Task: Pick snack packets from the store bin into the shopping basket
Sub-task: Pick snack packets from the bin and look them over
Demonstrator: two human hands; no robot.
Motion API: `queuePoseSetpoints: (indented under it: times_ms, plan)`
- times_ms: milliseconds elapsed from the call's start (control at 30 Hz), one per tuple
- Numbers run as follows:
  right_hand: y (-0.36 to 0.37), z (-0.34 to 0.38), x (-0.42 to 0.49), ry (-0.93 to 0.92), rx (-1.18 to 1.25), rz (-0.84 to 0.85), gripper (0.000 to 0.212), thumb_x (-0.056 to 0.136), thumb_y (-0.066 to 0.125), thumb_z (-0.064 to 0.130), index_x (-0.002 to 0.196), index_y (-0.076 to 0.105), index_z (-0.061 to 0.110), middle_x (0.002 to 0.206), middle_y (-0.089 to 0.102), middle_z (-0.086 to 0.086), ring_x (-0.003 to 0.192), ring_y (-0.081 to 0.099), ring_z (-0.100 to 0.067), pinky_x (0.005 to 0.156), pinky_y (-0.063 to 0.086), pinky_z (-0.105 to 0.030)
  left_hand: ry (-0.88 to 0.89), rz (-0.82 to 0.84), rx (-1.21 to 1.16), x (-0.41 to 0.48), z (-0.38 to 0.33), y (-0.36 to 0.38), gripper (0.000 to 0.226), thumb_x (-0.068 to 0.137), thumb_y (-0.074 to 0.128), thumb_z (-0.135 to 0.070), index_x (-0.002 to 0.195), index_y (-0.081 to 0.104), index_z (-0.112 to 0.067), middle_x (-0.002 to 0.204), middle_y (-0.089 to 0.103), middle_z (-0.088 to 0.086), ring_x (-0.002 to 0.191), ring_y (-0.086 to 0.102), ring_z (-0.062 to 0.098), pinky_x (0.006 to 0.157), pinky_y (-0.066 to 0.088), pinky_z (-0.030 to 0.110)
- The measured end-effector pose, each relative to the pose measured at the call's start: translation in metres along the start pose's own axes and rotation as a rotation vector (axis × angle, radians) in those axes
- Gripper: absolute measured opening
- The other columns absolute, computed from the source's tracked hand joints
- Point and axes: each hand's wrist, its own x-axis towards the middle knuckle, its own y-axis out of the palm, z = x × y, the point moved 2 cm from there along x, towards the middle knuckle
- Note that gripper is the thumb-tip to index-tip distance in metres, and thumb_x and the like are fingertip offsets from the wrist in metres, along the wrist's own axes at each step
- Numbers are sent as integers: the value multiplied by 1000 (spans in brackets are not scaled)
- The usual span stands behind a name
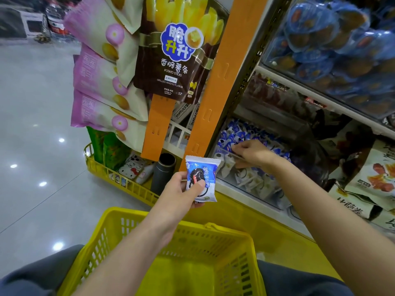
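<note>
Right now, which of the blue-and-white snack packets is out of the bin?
The packet the left hand pinches, held upright near the yellow shopping basket. All the others lie heaped in the clear bin, where the right hand reaches.

**Colours Noted at the Snack Shelf**

The snack packet (202,178) was seen printed in blue and white, with a black-and-white round biscuit pictured on it. The same blue and white was carried by the bin packets (241,133). The shopping basket (106,238) was coloured bright yellow, its walls patterned with slots. Orange was shown on the hanging strips (215,92). The potato sticks bag (171,60) was printed in dark brown with yellow sticks and a blue cloud badge. The lilac bags (94,75) were marked with cream and purple onion rings. The floor (32,107) was seen in glossy pale grey.
</note>
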Motion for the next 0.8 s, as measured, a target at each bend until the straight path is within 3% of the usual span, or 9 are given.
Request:
queuePoseSetpoints:
  times_ms: [67,167,233,300,367,467,567,667,800]
  plan:
    - [-1,-1,-7,-34,-123,-32,45,96,44,38,112,58,-2,102,65,-17,85,65,-24,75,54,-33,-10,16,8,0,1,0,21,90,57,-20,110,50,-20,102,67,3,87,68,13,69,56,24]
    - [5,1,-28,-260,-222,-220,34,98,40,35,107,59,8,101,65,-14,82,59,-21,62,42,-23,-38,32,39,-1,4,0,19,89,59,-21,106,51,-21,100,69,1,85,70,11,69,56,24]
    - [10,2,-53,-435,-87,-370,22,97,44,27,110,59,18,100,63,3,84,56,-3,64,41,-10,-66,44,71,-1,8,1,16,89,59,-20,104,52,-20,97,71,1,84,70,12,74,55,26]
    - [18,-2,-79,-571,85,-421,15,95,46,23,104,58,26,93,60,14,82,54,4,66,42,-7,-90,50,104,-2,13,3,14,89,60,-19,101,52,-20,96,71,1,83,69,11,73,54,25]
    - [33,-12,-100,-599,177,-337,12,93,47,27,98,58,30,91,61,12,80,55,0,68,46,-11,-108,54,132,-4,18,6,16,89,59,-18,103,51,-18,98,69,0,84,68,9,70,54,21]
    - [60,-32,-111,-440,306,-95,12,91,52,26,100,60,24,94,65,8,84,60,-3,77,50,-22,-107,61,189,-6,26,12,23,90,58,-13,112,51,-12,108,66,3,96,64,14,75,50,21]
    - [75,-46,-109,-274,486,74,15,91,55,11,103,62,5,90,66,-8,68,62,0,62,52,-16,-98,87,242,-10,34,17,27,90,57,-8,115,50,-10,113,64,6,96,62,13,69,50,13]
    - [77,-55,-105,-239,566,134,18,90,55,4,102,62,-8,79,64,-9,54,59,3,52,48,-11,-82,73,257,-11,40,20,26,90,57,-9,116,51,-9,112,64,8,91,63,12,66,50,12]
    - [86,-57,-105,-244,585,194,10,89,57,4,83,62,9,73,62,-5,54,58,1,53,49,-13,-38,-1,227,-6,41,17,17,93,52,-19,106,58,-9,98,68,11,78,66,8,60,50,16]
